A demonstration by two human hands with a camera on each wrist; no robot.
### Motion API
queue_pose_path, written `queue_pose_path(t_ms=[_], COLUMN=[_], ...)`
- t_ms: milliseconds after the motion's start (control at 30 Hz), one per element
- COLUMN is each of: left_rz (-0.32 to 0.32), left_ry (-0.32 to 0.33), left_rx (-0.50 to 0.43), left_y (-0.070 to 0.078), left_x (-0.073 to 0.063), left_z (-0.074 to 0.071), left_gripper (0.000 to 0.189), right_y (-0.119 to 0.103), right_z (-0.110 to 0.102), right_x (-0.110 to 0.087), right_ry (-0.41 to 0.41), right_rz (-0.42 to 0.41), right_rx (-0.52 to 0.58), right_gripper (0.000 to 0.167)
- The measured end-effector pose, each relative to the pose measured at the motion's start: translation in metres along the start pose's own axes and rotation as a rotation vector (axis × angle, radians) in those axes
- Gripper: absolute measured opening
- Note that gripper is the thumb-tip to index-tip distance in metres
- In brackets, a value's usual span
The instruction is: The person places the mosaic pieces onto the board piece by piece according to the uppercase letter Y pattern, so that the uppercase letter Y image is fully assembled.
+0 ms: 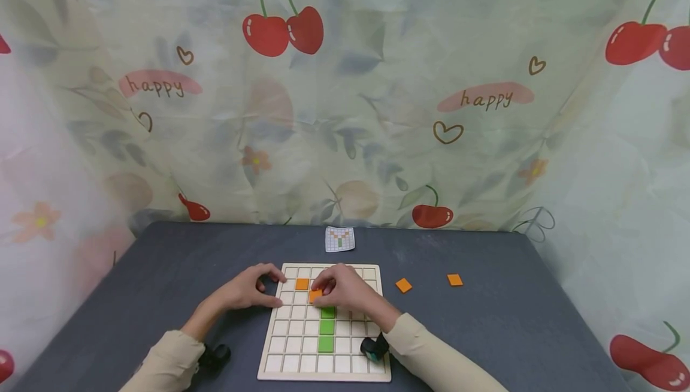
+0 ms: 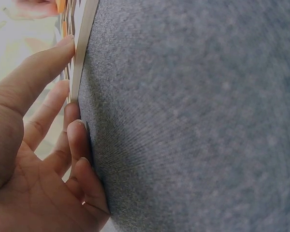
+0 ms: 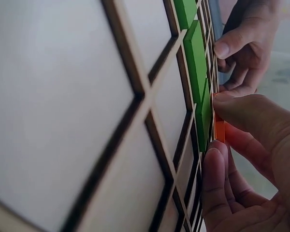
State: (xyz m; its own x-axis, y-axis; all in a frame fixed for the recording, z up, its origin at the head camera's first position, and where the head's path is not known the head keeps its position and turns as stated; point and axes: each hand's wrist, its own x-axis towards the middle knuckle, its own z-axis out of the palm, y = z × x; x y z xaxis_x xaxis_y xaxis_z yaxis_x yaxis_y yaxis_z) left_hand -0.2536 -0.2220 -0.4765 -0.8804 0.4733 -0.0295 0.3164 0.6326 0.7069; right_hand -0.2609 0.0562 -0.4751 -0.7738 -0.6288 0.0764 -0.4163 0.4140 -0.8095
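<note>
A pale wooden grid board (image 1: 323, 376) lies on the dark table. My right hand (image 1: 347, 287) pinches an orange square tile (image 1: 315, 296) between thumb and fingers, low over the grid just above a column of green tiles (image 1: 326, 327). In the right wrist view, the pinched orange tile (image 3: 219, 126) shows beyond the green tiles (image 3: 195, 58). Another orange tile (image 1: 302, 284) sits in a cell up and to the left. At the board's left edge rests my left hand (image 1: 250, 287), thumb and fingers spread apart. Its thumb tip touches the rim (image 2: 81, 58) in the left wrist view.
Two loose orange tiles, one nearer (image 1: 403, 285) and one farther right (image 1: 455, 280), lie on the table right of the board. Behind the board is a small card (image 1: 340, 239) printed with a coloured grid pattern. A patterned curtain (image 1: 345, 110) hangs along the table's back.
</note>
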Motion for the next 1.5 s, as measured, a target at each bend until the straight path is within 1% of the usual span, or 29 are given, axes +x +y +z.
queue_pose_path(t_ms=[100, 133, 267, 467, 667, 1000, 1133, 1300, 1500], left_rz=[0.004, -0.003, 0.006, -0.001, 0.014, 0.015, 0.018, 0.005, -0.012], left_ry=[-0.002, -0.001, -0.001, 0.0, -0.003, -0.006, -0.008, -0.006, -0.004], left_rx=[0.008, 0.006, 0.011, 0.006, -0.001, -0.006, -0.006, -0.006, 0.009], left_y=[-0.002, -0.002, -0.002, 0.001, 0.004, 0.004, 0.003, 0.002, -0.001], left_x=[0.0, 0.001, 0.001, 0.001, -0.001, 0.0, 0.0, 0.0, 0.001], left_z=[0.0, 0.0, 0.0, 0.0, -0.002, -0.003, -0.002, -0.001, 0.0], left_gripper=[0.04, 0.04, 0.041, 0.04, 0.04, 0.04, 0.04, 0.04, 0.04], right_y=[0.0, 0.0, -0.001, -0.004, -0.005, -0.002, -0.001, 0.0, -0.001], right_z=[0.0, 0.0, 0.0, 0.001, 0.001, 0.001, 0.0, -0.005, -0.014], right_x=[0.001, 0.001, 0.002, 0.003, 0.003, 0.007, 0.006, 0.003, -0.006], right_ry=[-0.002, -0.003, -0.008, -0.018, -0.018, -0.024, -0.033, -0.051, -0.086], right_rz=[0.017, 0.019, 0.018, 0.021, 0.025, 0.009, 0.003, -0.023, -0.088], right_rx=[-0.01, -0.013, -0.019, -0.02, -0.01, -0.028, -0.015, 0.034, 0.062], right_gripper=[0.017, 0.017, 0.018, 0.018, 0.017, 0.017, 0.017, 0.018, 0.021])
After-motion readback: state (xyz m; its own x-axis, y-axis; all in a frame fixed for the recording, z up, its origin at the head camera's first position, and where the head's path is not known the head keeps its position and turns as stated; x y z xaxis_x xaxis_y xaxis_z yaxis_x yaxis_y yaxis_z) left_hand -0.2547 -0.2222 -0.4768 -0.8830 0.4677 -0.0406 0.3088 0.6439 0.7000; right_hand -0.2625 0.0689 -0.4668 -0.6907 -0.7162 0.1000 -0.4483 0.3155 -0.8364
